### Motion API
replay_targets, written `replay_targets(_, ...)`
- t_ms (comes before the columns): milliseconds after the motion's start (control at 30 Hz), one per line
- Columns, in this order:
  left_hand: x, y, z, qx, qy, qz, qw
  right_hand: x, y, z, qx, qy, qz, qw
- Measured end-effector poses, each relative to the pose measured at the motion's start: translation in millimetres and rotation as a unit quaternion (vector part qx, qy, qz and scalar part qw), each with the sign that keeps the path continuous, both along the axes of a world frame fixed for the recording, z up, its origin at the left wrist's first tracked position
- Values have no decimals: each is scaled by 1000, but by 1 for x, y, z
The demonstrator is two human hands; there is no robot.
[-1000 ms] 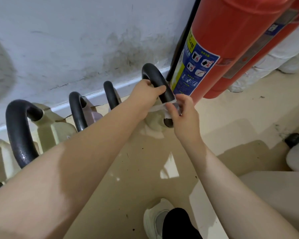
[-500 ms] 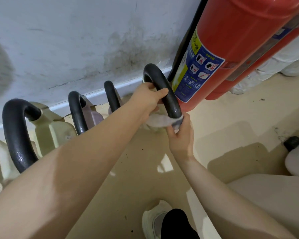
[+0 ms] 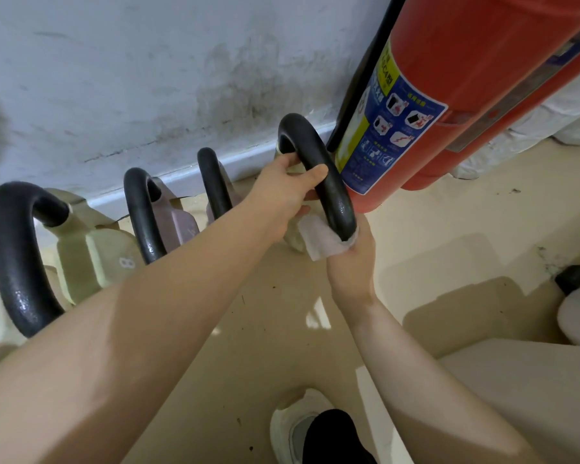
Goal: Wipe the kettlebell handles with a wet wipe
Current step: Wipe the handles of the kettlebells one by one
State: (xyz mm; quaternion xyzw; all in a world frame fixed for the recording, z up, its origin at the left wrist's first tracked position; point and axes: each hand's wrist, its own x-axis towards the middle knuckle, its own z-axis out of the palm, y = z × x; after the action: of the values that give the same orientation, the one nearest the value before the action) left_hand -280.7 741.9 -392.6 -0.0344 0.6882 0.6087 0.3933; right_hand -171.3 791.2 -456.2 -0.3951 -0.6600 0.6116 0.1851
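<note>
At the handle's (image 3: pixel 318 175) base, right hand (image 3: pixel 352 262) presses wipe (image 3: pixel 322 242).

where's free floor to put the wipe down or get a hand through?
Free: bare floor between the two forearms, bordered by the shoe below. Crowded: kettlebells line the wall on the left. The right hand holds the wet wipe on the rightmost handle, close beside the red extinguisher.

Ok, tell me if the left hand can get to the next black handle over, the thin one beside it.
Probably yes. The left hand has its grip on the rightmost black kettlebell handle; the thin black handle stands just left of it with open space between. It must let go first.
</note>
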Motion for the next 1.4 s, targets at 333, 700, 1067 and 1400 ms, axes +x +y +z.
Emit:
replay_targets(333, 2, -1, 8, 10, -30, 15, 999, -30, 20, 38, 259, -133, 158, 943)
replay_targets(700, 7, -12, 10, 45, 20, 27, 998, -88, 17, 61, 414, -313, 227, 824)
replay_targets(1067, 1, -17, -2, -6, 30, 82, 996, -111, 38, 67, 246, -296, 286, 878)
replay_targets(1400, -4, -11, -10, 6, 6, 100, 995, -143, 45, 64, 302, -304, 335, 839)
